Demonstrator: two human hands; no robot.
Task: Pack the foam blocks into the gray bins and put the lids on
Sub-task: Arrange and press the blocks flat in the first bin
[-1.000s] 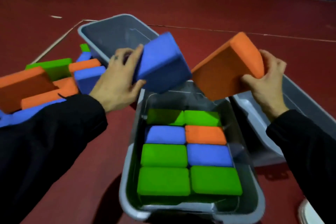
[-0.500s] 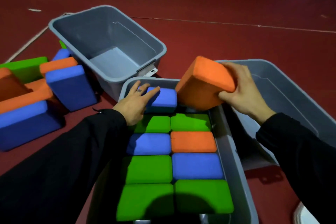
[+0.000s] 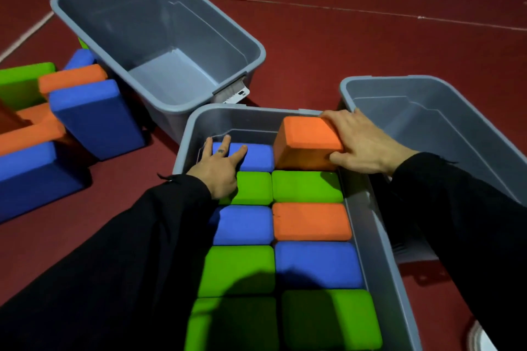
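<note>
The near gray bin (image 3: 379, 239) holds two columns of green, blue and orange foam blocks standing side by side. My left hand (image 3: 218, 168) presses straight fingers on a blue block (image 3: 256, 157) seated at the bin's far left end. My right hand (image 3: 362, 142) grips an orange block (image 3: 305, 142) that sits tilted in the far right slot, higher than its neighbours. Two more gray bins hold nothing: one at the back left (image 3: 159, 37), one at the right (image 3: 427, 128).
Loose blocks lie on the red floor at the left: a blue one standing on edge (image 3: 97, 117), orange ones (image 3: 71, 80), a green one (image 3: 20, 80) and another blue one (image 3: 31, 177). A white round object (image 3: 482, 338) shows at the bottom right.
Both blocks came down from above the bin into its far end. The blue one now sits level under my left hand; the orange one has dropped partway into its slot.
</note>
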